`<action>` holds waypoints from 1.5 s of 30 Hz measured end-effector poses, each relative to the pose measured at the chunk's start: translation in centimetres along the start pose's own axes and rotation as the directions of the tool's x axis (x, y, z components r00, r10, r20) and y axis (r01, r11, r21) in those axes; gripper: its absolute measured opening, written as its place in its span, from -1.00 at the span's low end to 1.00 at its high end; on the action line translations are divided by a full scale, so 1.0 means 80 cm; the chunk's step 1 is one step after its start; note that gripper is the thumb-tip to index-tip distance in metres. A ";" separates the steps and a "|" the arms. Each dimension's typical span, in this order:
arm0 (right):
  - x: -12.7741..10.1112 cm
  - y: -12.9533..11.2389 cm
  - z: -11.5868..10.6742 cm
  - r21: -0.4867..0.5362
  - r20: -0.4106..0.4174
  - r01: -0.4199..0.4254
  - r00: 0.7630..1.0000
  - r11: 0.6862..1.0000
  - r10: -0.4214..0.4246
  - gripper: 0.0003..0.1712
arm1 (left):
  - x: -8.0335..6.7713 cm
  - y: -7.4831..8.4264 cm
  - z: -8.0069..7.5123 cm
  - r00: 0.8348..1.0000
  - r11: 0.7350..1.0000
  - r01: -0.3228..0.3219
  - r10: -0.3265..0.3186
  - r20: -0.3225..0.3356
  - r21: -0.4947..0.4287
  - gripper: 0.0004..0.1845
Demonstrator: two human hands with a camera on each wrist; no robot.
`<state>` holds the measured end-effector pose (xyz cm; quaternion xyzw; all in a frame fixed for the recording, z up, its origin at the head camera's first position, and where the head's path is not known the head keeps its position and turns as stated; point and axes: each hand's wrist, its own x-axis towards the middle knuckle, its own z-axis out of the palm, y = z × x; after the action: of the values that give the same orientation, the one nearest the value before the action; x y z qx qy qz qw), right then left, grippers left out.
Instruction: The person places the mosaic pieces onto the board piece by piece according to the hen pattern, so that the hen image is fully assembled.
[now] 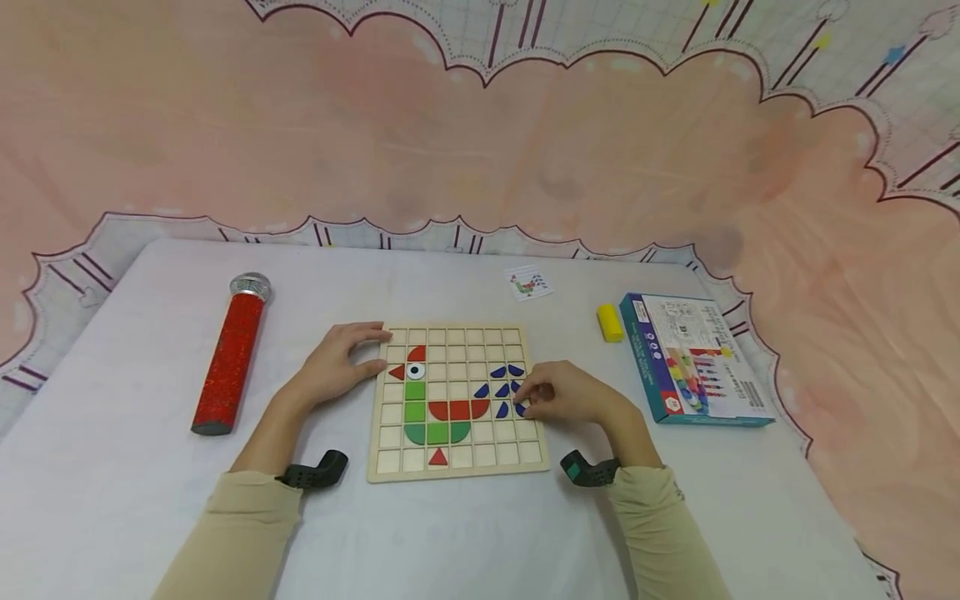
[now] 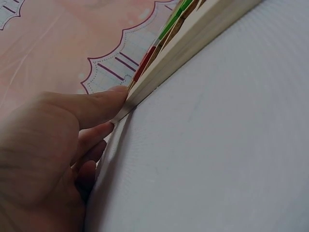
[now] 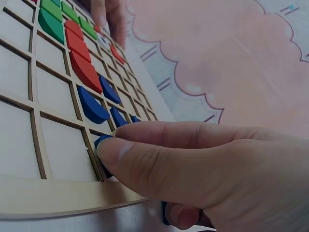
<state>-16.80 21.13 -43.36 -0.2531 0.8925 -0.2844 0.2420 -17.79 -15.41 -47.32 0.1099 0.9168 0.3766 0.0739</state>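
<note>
A wooden grid board (image 1: 457,467) lies mid-table, and its tiles form a bird: a red beak and comb, a black-and-white eye (image 1: 416,371), green body tiles (image 1: 437,432) and red half-round tiles (image 1: 459,408). Several blue curved tiles (image 1: 498,372) sit at the board's right. My right hand (image 1: 523,400) pinches a blue tile (image 3: 102,141) between thumb and forefinger, low over a cell near the board's right edge (image 3: 58,198). My left hand (image 1: 378,350) rests against the board's upper left corner, with the thumb (image 2: 108,104) straight along the board's side (image 2: 193,43).
A red glittery tube with a silver cap (image 1: 228,354) lies left of the board. At the right are a yellow cylinder (image 1: 609,322) and a blue puzzle box (image 1: 693,358). A small pattern card (image 1: 529,283) lies behind the board. The white tabletop (image 1: 480,533) is ringed by pink cloth.
</note>
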 end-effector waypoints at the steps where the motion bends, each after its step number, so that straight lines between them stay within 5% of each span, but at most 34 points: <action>1: 0.000 -0.001 0.001 0.000 -0.005 -0.005 1.000 1.000 0.005 -0.83 | 0.000 0.000 0.000 1.000 1.000 -0.002 0.002 0.000 -0.001 -0.51; 15: 0.012 -0.031 0.012 -0.175 -0.012 0.000 1.000 0.985 -0.002 -0.79 | -0.005 -0.002 -0.007 1.000 1.000 0.014 -0.014 -0.002 0.002 -0.50; 27: -0.005 -0.030 -0.003 -0.101 -0.057 -0.143 0.989 0.985 0.138 -0.92 | -0.013 -0.005 -0.005 1.000 1.000 0.004 -0.005 -0.013 -0.019 -0.51; 36: -0.006 -0.024 -0.001 -0.126 -0.031 -0.142 0.990 0.982 0.139 -0.91 | -0.012 -0.006 0.001 1.000 1.000 -0.004 0.004 -0.017 -0.015 -0.50; 45: -0.019 0.021 -0.024 -0.001 -0.199 -0.254 0.948 0.967 0.249 -0.69 | -0.004 -0.004 0.000 1.000 1.000 -0.018 0.018 -0.008 -0.006 -0.49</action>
<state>-17.26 23.94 -42.57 -0.1111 0.9407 -0.2630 0.1833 -17.55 -15.72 -47.50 0.1165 0.9150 0.3804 0.0673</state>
